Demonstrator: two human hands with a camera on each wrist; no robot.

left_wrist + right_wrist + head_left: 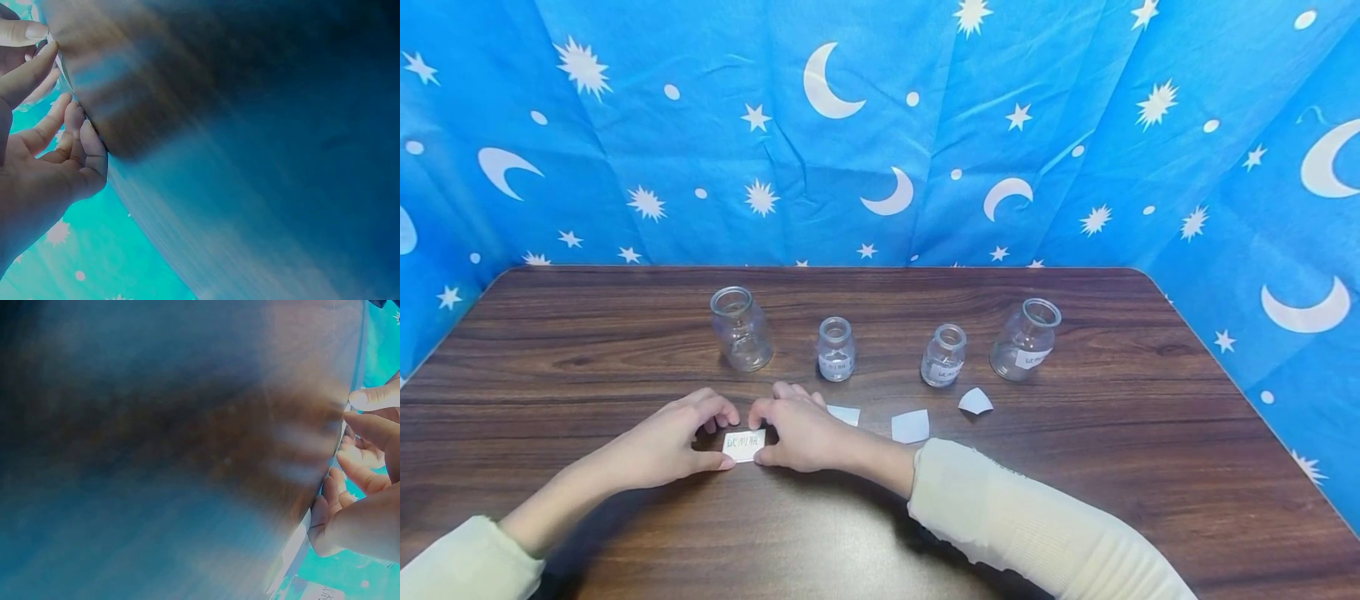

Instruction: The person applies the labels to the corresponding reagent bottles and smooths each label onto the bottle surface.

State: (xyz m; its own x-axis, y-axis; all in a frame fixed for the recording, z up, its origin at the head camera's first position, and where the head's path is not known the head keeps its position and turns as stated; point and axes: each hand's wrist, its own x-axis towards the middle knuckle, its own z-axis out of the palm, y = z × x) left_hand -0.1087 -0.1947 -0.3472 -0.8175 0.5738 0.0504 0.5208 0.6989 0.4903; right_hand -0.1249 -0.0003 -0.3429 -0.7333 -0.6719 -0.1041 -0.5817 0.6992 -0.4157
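A small white paper label (744, 446) printed with dark Chinese characters lies low over the table between the two hands. My left hand (681, 437) holds its left side, thumb at the lower corner and curled fingers by the upper one. On the opposite side, my right hand (801, 429) has its thumb at the right edge and its forefinger bent above the top edge. In the left wrist view the label (64, 70) shows only as a thin pale strip near the fingertips. Whether its underside touches the table cannot be made out.
Behind the hands stand a large glass jar (742, 337) with no label visible, two small labelled jars (836, 346) (943, 354) and a large labelled jar (1024, 337). White paper pieces (910, 426) (976, 402) lie before them, one (846, 415) partly behind the right hand.
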